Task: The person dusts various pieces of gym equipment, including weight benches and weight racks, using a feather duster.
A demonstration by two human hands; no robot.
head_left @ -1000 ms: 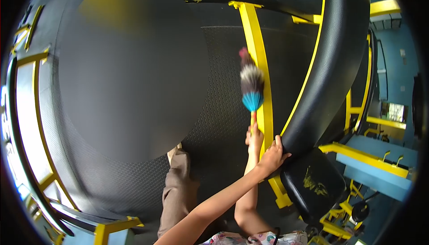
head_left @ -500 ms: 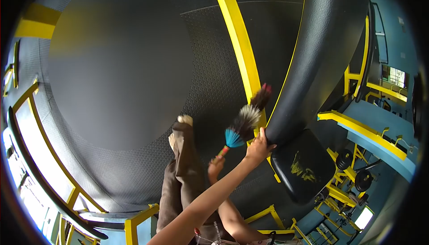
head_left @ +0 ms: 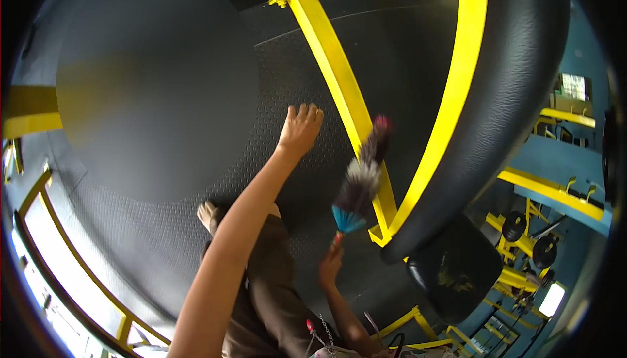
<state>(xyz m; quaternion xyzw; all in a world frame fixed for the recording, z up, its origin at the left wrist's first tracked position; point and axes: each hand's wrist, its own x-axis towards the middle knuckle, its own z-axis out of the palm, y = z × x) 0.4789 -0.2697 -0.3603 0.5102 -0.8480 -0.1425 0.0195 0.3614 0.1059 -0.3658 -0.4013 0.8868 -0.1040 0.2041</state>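
My right hand is closed round the handle of a feather duster, whose dark, white and blue head points up and away from me. The duster's head overlaps a yellow steel beam of the gym bench in this view. My left hand is held out over the dark floor, empty, with its fingers apart. To the right of the duster runs the long black padded backrest on its yellow frame. Below it sits the black seat pad, its cover worn with yellowish patches.
Black textured rubber mat covers the floor, with a large smooth dark disc shape at the left. A yellow-framed rail stands at lower left. Weight plates and more yellow equipment are at right. My bare foot is on the mat.
My left hand has left the lower end of the backrest and moved up and left over the floor. The duster stays in my right hand, turned slightly more upright. The view has shifted.
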